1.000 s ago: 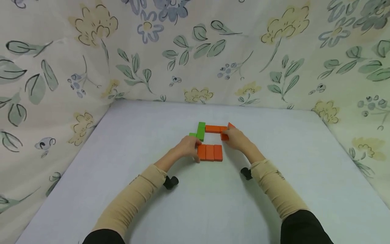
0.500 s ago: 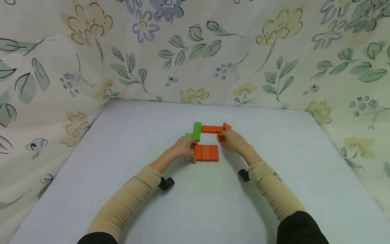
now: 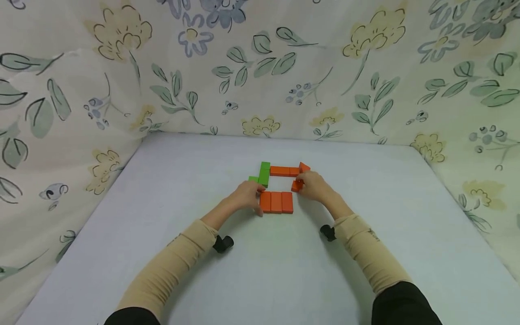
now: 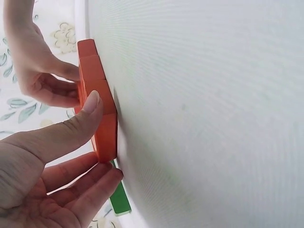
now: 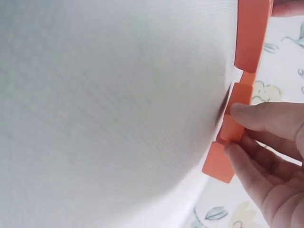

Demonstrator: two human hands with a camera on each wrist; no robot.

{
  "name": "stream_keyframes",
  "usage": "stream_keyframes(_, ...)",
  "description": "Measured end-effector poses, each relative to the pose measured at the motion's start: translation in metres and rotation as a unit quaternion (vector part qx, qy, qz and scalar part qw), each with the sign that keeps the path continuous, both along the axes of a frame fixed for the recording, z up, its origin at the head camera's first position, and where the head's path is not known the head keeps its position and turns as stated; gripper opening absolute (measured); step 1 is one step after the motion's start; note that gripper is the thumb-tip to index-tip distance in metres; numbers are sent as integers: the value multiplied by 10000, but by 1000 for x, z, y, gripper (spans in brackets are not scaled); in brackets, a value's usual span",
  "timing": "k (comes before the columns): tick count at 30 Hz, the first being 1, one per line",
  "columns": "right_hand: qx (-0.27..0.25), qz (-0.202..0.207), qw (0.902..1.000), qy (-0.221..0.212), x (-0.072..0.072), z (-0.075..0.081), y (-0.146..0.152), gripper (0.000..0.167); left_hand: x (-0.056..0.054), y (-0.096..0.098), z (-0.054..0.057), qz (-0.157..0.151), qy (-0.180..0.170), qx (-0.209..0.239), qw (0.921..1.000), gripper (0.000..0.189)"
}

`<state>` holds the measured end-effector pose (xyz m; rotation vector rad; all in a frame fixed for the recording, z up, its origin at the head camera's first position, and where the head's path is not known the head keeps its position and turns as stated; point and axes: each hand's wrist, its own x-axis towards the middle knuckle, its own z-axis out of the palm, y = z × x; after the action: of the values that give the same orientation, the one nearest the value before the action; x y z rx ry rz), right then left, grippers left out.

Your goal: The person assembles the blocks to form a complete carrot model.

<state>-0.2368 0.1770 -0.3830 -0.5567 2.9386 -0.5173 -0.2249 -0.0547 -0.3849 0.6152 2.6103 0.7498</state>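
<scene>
Three orange blocks (image 3: pixel 276 202) lie side by side on the white table. My left hand (image 3: pixel 247 195) holds their left end; in the left wrist view its thumb rests on the near face and its fingertips touch the end. At the structure's right side, my right hand (image 3: pixel 314 186) pinches a small orange block (image 5: pixel 232 127) between thumb and finger. That block sits close to the row's far right corner. Behind, a long orange block (image 3: pixel 280 171) joins green blocks (image 3: pixel 264 175) on the left. A pointed orange block (image 3: pixel 303 167) stands at the far right, partly behind my right fingers.
The white tabletop (image 3: pixel 260 271) spreads around the blocks. A flower-printed cloth (image 3: pixel 260 81) hangs along its back and sides. A black wrist camera (image 3: pixel 223 244) sits by the left cuff, another black camera (image 3: pixel 327 232) by the right.
The small orange block in my right hand has moved nearer, away from the back blocks and towards the row of three. My left hand stays at the row's left end.
</scene>
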Motion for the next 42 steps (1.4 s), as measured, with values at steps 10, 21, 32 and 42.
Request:
stream_keyframes(10,-791,367,9962,-82,20,16,3,28,-4,3,0,-64,124,-12,9999,72)
stream_keyframes(21,-1057,1366,9847,-213,55,20,-27,31,-7,0,2,-102,62,-115,9999,71)
stream_keyframes(32,-815,1851,9791,-233,62,3,-53,20,-6,-4,-1,-110,51,-57,9999,70)
stream_keyframes(42,-604,1782,9821,-89,66,4,-53,9,-3,-4,-2,-110,118,-95,9998,70)
